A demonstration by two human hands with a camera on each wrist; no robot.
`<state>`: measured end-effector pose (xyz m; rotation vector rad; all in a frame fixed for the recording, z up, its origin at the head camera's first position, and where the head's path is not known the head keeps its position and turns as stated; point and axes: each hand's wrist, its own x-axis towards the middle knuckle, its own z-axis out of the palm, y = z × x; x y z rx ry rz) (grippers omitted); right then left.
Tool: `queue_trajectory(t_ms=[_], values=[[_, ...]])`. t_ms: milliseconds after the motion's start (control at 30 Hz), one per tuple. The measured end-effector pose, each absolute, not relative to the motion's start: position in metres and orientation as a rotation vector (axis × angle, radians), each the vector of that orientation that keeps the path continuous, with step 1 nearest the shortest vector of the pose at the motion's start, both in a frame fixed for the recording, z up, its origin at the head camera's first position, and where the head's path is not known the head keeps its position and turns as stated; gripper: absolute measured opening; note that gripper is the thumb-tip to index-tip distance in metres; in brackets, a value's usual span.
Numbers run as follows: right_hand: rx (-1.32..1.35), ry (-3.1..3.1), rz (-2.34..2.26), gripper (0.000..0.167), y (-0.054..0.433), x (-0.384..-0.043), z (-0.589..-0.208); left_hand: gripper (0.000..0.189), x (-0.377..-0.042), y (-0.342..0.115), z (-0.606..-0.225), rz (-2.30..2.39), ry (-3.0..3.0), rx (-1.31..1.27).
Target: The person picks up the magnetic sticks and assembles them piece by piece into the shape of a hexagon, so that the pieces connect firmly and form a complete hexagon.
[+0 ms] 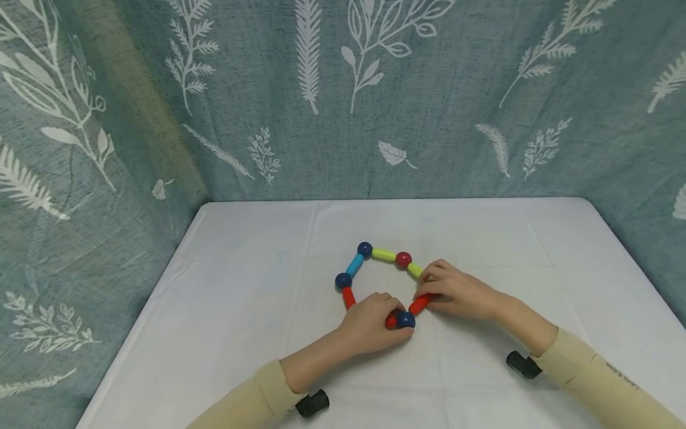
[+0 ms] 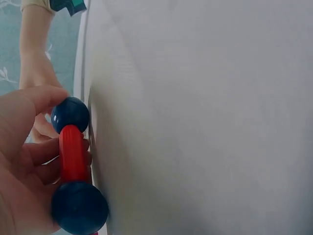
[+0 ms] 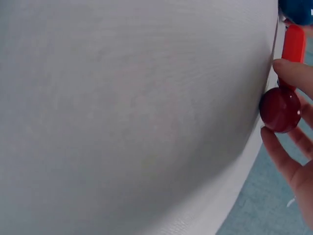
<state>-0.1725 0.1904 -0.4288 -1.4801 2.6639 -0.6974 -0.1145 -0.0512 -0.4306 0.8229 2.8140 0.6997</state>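
Note:
Balls and short rods join in a ring on the white table. My left hand (image 1: 372, 326) holds the ring's near side, thumb against a dark blue ball (image 2: 70, 115) and fingers behind a red rod (image 2: 73, 152). Another dark blue ball (image 2: 79, 208) lies by its palm. On the right, my right hand (image 1: 460, 292) holds a red rod (image 3: 294, 44) and a dark red ball (image 3: 280, 110) between thumb and fingers; the head view hides that ball. The left hand's blue ball (image 1: 405, 320) meets the right hand's red rod (image 1: 420, 305).
The ring's far side has a light blue rod (image 1: 355, 264), yellow-green rods (image 1: 383, 255), a red ball (image 1: 404, 260) and dark blue balls (image 1: 365, 249). Black wrist devices (image 1: 312, 403) sit under both sleeves. A green leaf-patterned curtain (image 1: 332, 149) borders the white table (image 1: 257, 256).

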Motion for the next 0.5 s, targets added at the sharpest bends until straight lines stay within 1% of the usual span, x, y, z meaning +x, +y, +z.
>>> queue_trajectory(t_ms=[100, 200, 367, 433, 500], values=[[-1.525, 2.657, -0.690, 0.024, 0.191, -0.171, -0.430, 0.034, -0.115, -0.050, -0.430, 0.727, 2.785, 0.832], [-1.475, 2.636, -0.711, 0.025, 0.191, -0.170, -0.430, 0.037, -0.116, -0.051, -0.429, 0.739, 2.752, 0.841], [-1.164, 2.646, -0.903, 0.030, 0.186, -0.171, -0.427, 0.037, -0.128, -0.062, -0.422, 0.853, 2.779, 0.846], [-1.012, 2.719, -0.961, 0.029, 0.182, -0.174, -0.426, 0.036, -0.140, -0.069, -0.419, 0.922, 2.859, 0.783], [-0.886, 2.793, -0.961, 0.028, 0.176, -0.178, -0.425, 0.037, -0.154, -0.079, -0.417, 0.941, 2.961, 0.665]])
